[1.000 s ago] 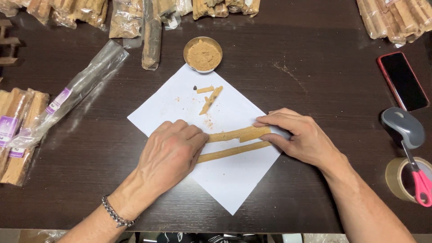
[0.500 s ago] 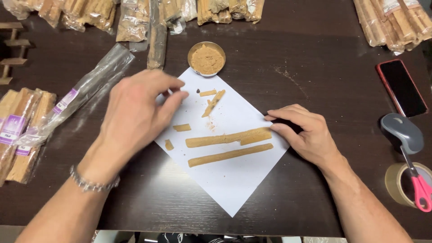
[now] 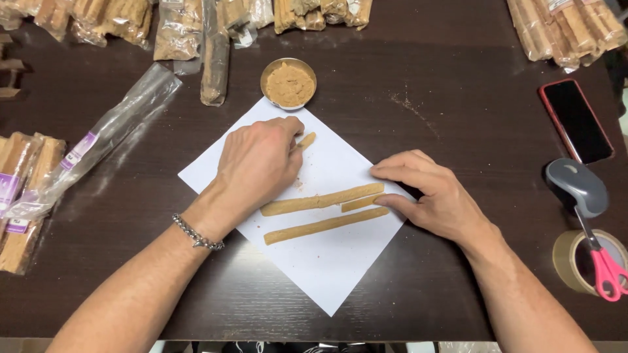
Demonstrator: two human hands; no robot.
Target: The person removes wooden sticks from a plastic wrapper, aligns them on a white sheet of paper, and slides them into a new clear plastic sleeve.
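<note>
On the left edge of the dark wooden worktop (image 3: 458, 104) I see packs of tan sticks (image 3: 19, 189) in clear wrap, and beside them one long clear sleeve (image 3: 108, 134) that looks empty and crinkled. At the far edge lie more wrapped bundles (image 3: 176, 29), rough and bark-like.

In the middle lies a white sheet of paper (image 3: 327, 274), turned like a diamond. My left hand (image 3: 255, 163) rests on its upper left part, palm down. The fingers (image 3: 288, 127) are curled and pressed together at the tips, pinching or touching a small tan piece (image 3: 306, 139); I cannot tell if it is lifted from the paper. Just behind the paper's top corner stands a small round metal dish (image 3: 288, 83) with brown powder inside.

I judge that the step in hand is sorting the small broken pieces away from the long strips. The next move calls for a light pinch, because the material looks dry, grainy and brittle, and some crumbs already lie on the paper.

Three strips lie across the paper, flat and matte: a long upper strip (image 3: 320, 200), a short strip (image 3: 360, 202) under its right end, and a long lower strip (image 3: 324, 225). My right hand (image 3: 428, 196) rests at their right ends, the fingers slightly bent, thumb and forefinger touching the strip tips and holding them steady.

On the right are a dark phone (image 3: 575, 121) with a red edge, a grey tape dispenser (image 3: 575, 186), pink-handled scissors (image 3: 607, 271) and a roll of brown tape (image 3: 575, 261).
</note>
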